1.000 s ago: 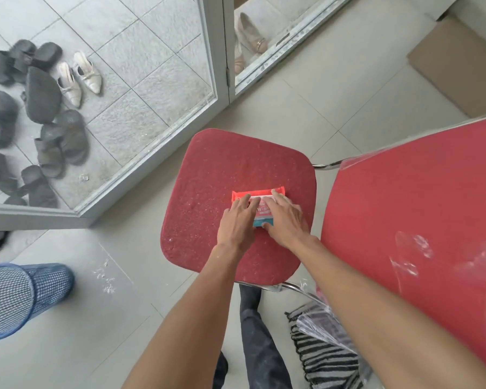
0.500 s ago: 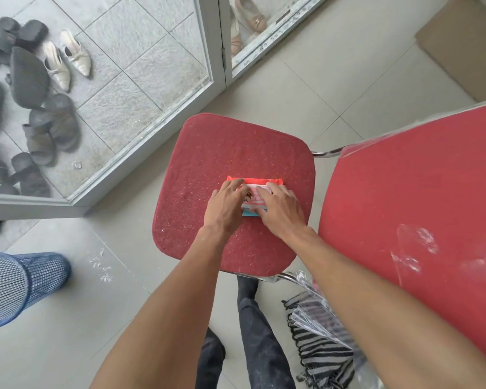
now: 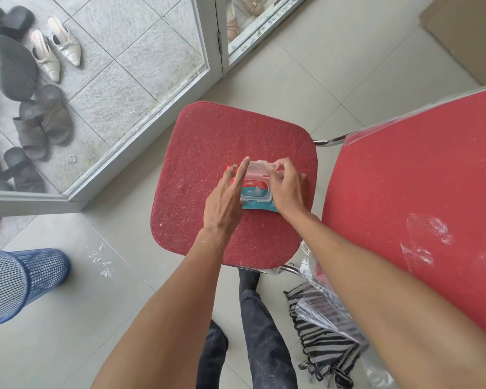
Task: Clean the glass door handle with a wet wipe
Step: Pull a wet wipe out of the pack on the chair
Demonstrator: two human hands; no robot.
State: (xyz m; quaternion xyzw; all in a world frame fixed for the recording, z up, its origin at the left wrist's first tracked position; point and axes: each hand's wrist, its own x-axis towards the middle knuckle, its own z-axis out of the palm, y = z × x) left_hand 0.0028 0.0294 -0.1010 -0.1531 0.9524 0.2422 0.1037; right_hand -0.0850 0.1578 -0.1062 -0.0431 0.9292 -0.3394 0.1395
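A red and teal wet-wipe pack (image 3: pixel 257 196) lies on the red seat of a chair (image 3: pixel 208 141). Its clear plastic lid (image 3: pixel 257 168) stands flipped up at the far side. My right hand (image 3: pixel 288 189) pinches the lid's right edge with curled fingers. My left hand (image 3: pixel 226 200) rests on the pack's left side with straight fingers, two of them pointing up past the lid. The glass door frame (image 3: pixel 212 43) stands beyond the chair; its handle is out of view.
A second red chair surface (image 3: pixel 421 197) with torn plastic wrap fills the right. A blue mesh bin (image 3: pixel 20 279) stands on the floor at left. Several sandals and shoes (image 3: pixel 40 80) lie behind the glass. A striped cloth (image 3: pixel 326 341) lies by my legs.
The pack's lid has been flipped open and now stands up. My right hand moved from pressing on the pack to holding the lid, and my left fingers straightened.
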